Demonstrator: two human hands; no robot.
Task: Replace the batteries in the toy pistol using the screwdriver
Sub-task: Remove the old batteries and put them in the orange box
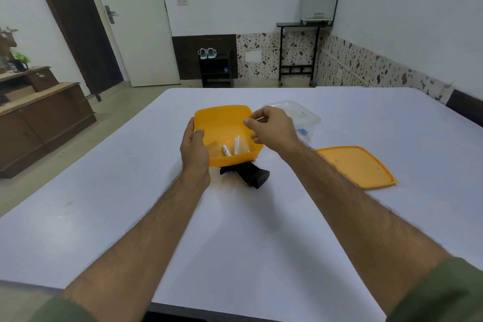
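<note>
While both forearms reach forward over it, the white table [104, 191] takes up most of the view, and everything of the task lies near its middle. On the right side of it lies the orange lid [358, 166], flat and well apart from the hands. Behind the right hand stands a clear plastic container [308, 117], with something blue inside it that is too small to tell.

At the centre is the orange box [224, 119], open and tilted toward the person, with its near edge lower. The left hand [194, 150] grips its left wall, with the thumb on the inner side of the rim and the palm around the outside. Under the near edge of the box lies the black toy pistol [254, 176] on the table; only its grip and a small part of the body can be seen, the rest is hidden by the box.

The right hand [271, 129] hovers above the right side of the box with curled fingers, and thumb and forefinger pinch a thin, pale object [258, 119]; what it is I cannot tell. Inside the box, at the low near wall, lie two batteries [231, 149] side by side.
</note>
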